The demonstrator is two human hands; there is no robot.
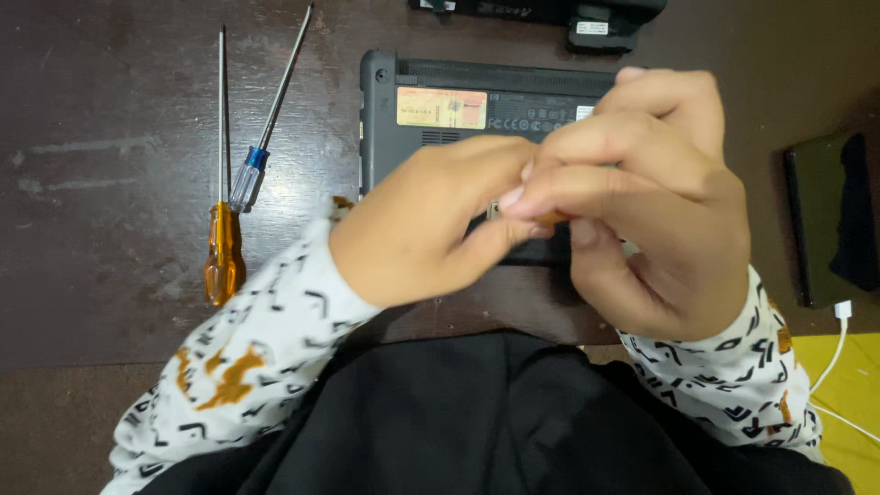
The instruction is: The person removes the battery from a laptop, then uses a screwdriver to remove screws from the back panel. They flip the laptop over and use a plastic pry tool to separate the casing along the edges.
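Note:
A small black laptop [431, 96] lies bottom-up on the dark wooden table [110, 165], a yellow-and-pink sticker on its underside. Both hands hover close together over its near half and hide much of it. My left hand [412, 229] and my right hand [660, 202] pinch a small orange-brown object [553, 218] between their fingertips; only a sliver of it shows, and what it is I cannot tell.
Two screwdrivers lie at the left: one with an amber handle [223, 252], one with a clear and blue handle [249, 174]. A black battery pack [587, 20] sits beyond the laptop. A dark phone [816, 220] with a white cable [839, 339] is at the right edge.

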